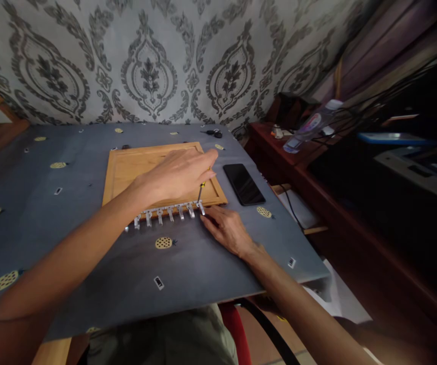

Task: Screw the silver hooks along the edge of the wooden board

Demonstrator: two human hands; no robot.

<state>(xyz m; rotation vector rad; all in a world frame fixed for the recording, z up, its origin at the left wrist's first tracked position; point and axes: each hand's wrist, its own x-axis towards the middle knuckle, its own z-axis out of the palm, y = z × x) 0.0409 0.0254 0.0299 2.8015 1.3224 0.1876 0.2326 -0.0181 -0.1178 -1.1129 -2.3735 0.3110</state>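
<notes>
A wooden board (127, 170) with a raised frame lies on the table. Along its near edge runs a metal rail of several hooks (170, 214), the hooks pointing towards me. My left hand (184, 172) reaches over the board, fingers closed round a screwdriver (200, 192) with a yellow and black handle. The screwdriver stands nearly upright, its tip down at the rail's right end. My right hand (228, 228) rests by the board's near right corner, its fingertips gripping the end of the hook rail. Part of the rail's left end is behind my left forearm.
A black phone (244, 184) lies right of the board on the grey pineapple-print tablecloth (127, 284). Dark keys or a small black item (213, 133) sit at the back. A clear bottle (313, 124) stands on the red-brown side desk (275, 147). Patterned wallpaper closes off the far side.
</notes>
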